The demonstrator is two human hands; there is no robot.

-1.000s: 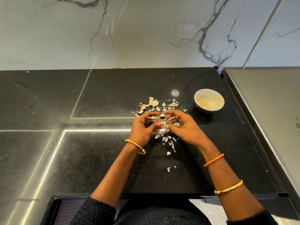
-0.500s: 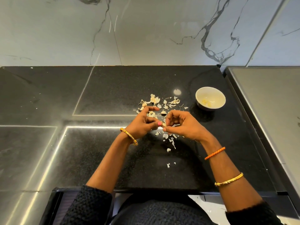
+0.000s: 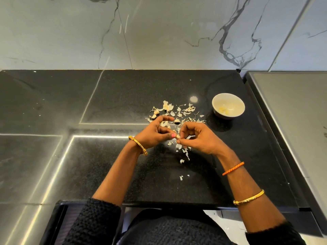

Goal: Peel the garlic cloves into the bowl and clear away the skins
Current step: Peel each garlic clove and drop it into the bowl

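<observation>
Left hand [image 3: 153,134] and right hand [image 3: 196,137] are pinching one small pale garlic clove [image 3: 178,136] above the black speckled stone bench [image 3: 115,170], both grips closed tight. Probably best peeling from the tip, dropping papery skins [image 3: 178,112] on the heap, clove into the white round bowl [image 3: 228,106].

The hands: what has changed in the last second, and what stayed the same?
Little changed. Both hands drew slightly toward the person; the left hand and right hand keep pinching the same garlic clove between them and keep picking at its skin. The skins on the counter and the bowl with its peeled cloves stayed in place.
</observation>
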